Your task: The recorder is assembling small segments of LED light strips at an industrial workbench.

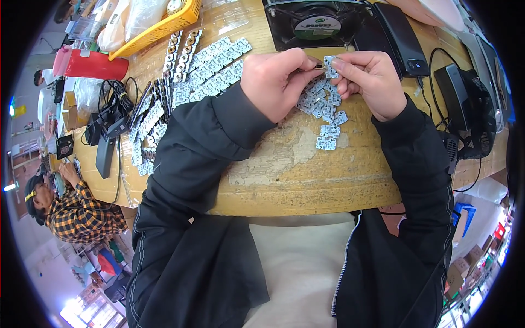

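Note:
My right hand [373,81] pinches a small white circuit board [330,66] between thumb and fingers, holding it upright above the table. Close beside it, my left hand [280,82] is closed in a pinch. A thin tip shows between its fingers and meets the board's left edge; what it belongs to is too small to make out. Beneath both hands lies a loose pile of similar small boards [317,103]. A few boards [326,143] trail from the pile toward me. Left of my left hand, unsplit board panels [220,68] lie in slanting rows.
A black fan [320,26] stands behind my hands, with a black phone [402,41] at its right. Back left are a yellow basket [158,30] and a red cylindrical container [98,65]. Cables and a black adapter [105,156] lie left. Another person [82,210] sits far left.

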The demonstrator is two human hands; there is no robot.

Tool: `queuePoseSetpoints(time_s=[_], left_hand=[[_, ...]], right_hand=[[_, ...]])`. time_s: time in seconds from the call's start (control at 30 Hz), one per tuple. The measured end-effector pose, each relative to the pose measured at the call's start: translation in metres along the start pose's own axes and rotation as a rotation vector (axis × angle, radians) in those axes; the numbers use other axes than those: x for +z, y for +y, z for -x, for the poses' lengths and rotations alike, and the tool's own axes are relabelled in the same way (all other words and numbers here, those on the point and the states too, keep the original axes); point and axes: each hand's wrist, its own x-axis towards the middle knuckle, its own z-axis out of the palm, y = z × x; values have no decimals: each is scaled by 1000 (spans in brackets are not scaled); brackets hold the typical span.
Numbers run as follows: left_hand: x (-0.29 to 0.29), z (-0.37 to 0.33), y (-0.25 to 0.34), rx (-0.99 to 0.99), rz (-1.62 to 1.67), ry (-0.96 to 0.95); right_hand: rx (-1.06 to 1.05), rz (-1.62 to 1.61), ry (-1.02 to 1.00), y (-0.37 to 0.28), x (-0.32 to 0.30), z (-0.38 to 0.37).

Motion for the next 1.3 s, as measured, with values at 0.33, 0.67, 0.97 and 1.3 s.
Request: queuePoseSetpoints(time_s=[0.33, 0.67, 0.97, 1.3], left_hand=[[2, -3, -2, -32, -5, -9], [-10, -3, 5, -49, -55, -207], [-8, -5, 8, -555, 711, -154], [-5, -2, 7, -571, 557, -262]], right_hand=[[-13, -59, 55, 3, -1, 1], [-11, -21, 61, 3, -1, 0], [-59, -176, 97, 4, 0, -2], [-124, -75, 12, 8, -5, -2]])
